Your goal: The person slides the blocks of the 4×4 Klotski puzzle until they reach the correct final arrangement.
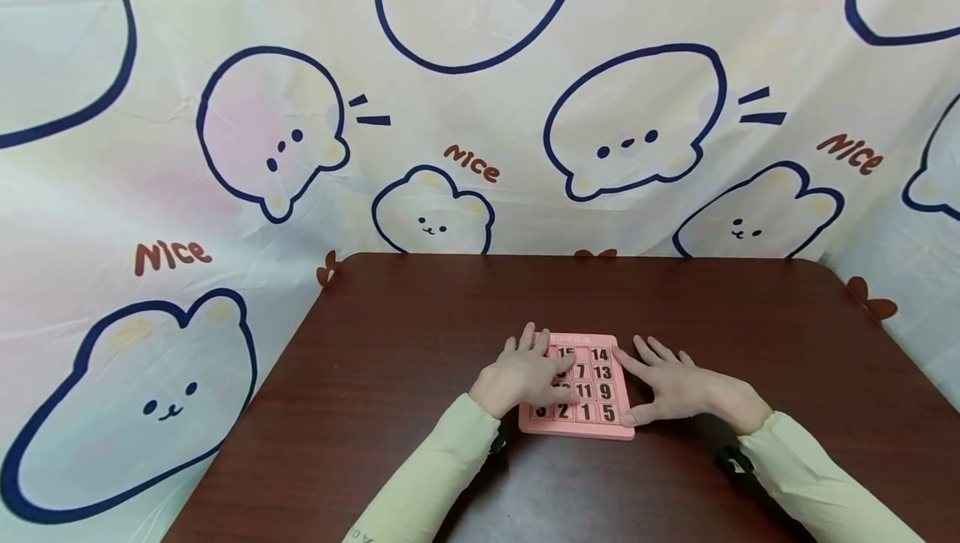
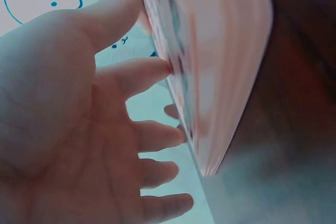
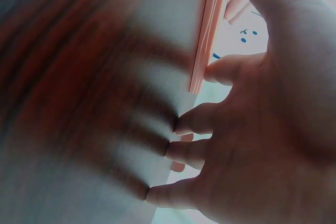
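A pink sliding number puzzle [image 1: 607, 393] lies flat on the table, its square tiles marked with dark numbers. In its top row, a pink spot with no number shows between the 15 and 14 tiles. My left hand [image 1: 521, 376] reaches over the puzzle's left part with fingers spread and hides several tiles. In the left wrist view its index fingertip [image 2: 164, 66] is right at the tile face. At the right edge my right hand [image 1: 675, 385] is spread, index finger at the upper side and thumb by the lower corner. Its other fingertips [image 3: 176, 127] rest on the table.
The dark brown wooden table [image 1: 375, 360] runs back to a pale cloth [image 1: 510, 110] printed with cartoon bears and the word Nice. The cloth also hangs at the left and right sides. A dark band [image 1: 733, 460] sits under the right wrist.
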{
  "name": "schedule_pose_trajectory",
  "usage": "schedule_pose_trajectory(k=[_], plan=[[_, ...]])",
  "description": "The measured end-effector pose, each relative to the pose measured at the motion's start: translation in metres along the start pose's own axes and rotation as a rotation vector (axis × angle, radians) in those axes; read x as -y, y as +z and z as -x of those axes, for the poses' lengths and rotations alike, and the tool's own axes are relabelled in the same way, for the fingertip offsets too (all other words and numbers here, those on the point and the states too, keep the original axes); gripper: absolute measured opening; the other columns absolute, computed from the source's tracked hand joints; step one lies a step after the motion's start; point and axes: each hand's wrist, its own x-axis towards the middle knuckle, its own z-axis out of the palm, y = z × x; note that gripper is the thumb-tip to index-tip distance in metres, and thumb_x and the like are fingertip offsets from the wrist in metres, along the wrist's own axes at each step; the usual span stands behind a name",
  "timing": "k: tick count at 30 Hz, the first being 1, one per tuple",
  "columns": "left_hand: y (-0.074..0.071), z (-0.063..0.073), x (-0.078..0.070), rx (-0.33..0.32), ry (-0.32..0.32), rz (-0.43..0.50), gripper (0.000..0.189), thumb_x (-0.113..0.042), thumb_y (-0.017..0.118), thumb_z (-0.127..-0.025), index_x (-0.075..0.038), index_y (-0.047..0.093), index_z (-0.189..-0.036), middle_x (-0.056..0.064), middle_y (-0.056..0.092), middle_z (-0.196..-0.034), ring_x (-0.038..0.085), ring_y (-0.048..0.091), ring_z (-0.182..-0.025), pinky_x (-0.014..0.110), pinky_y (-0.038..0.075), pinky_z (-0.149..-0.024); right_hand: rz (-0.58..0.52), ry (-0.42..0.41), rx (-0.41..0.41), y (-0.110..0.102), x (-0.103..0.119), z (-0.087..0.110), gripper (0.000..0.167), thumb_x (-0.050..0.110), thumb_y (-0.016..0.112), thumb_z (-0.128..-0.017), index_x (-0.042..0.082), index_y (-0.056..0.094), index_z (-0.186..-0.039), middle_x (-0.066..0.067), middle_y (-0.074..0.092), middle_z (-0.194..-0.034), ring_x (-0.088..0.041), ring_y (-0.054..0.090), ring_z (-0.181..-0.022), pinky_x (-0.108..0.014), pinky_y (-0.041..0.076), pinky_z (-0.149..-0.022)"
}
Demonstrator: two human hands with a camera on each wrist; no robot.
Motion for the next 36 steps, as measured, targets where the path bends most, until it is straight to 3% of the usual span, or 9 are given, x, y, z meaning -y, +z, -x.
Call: schedule_pose_trajectory(k=[11,18,22,28,36], plan=[[-0.009,0.007,0.009,0.009,-0.004,0.043,0.066,-0.063,0.056,-0.09,-0.04,0.039,-0.149,0.01,0.017,-0.165,0.032,0.003,-0.154,0.052,0.017,-0.122,0.009,0.015,0.008,0.0,0.001,-0.001,0.112,0.075,0.065,-0.073,0.016,0.023,-0.157,-0.033,0.016,-0.159,-0.055,0.012,-0.145,-0.079,0.017,-0.104],[-0.009,0.001,0.006,-0.1,0.111,0.012,0.063,-0.059,0.052,-0.094,-0.031,0.041,-0.15,0.01,0.024,-0.163,0.033,0.01,-0.154,0.05,0.022,-0.121,0.007,0.001,-0.003,-0.003,0.0,-0.001,0.112,0.074,0.066,-0.073,0.015,0.023,-0.157,-0.033,0.015,-0.159,-0.056,0.012,-0.145,-0.079,0.016,-0.103],[-0.007,-0.003,0.001,-0.11,0.164,-0.03,0.061,-0.062,0.048,-0.095,-0.036,0.04,-0.15,0.008,0.027,-0.163,0.031,0.013,-0.154,0.049,0.024,-0.121,0.004,-0.006,0.001,-0.001,-0.001,-0.002,0.111,0.075,0.065,-0.073,0.015,0.023,-0.157,-0.033,0.015,-0.159,-0.055,0.011,-0.145,-0.079,0.016,-0.103],[-0.004,-0.012,-0.01,-0.065,0.174,-0.099,0.061,-0.066,0.045,-0.094,-0.046,0.031,-0.15,0.005,0.02,-0.165,0.029,0.008,-0.155,0.048,0.022,-0.122,0.002,-0.014,-0.004,0.0,-0.004,-0.003,0.111,0.075,0.065,-0.074,0.014,0.024,-0.157,-0.033,0.016,-0.158,-0.055,0.012,-0.145,-0.08,0.016,-0.102],[-0.002,-0.018,-0.025,-0.015,0.156,-0.131,0.064,-0.071,0.041,-0.092,-0.051,0.023,-0.151,0.003,0.01,-0.167,0.027,0.003,-0.155,0.045,0.019,-0.123,-0.007,-0.023,0.002,-0.002,-0.003,0.0,0.109,0.074,0.064,-0.075,0.015,0.023,-0.157,-0.033,0.015,-0.159,-0.055,0.011,-0.145,-0.08,0.016,-0.103]])
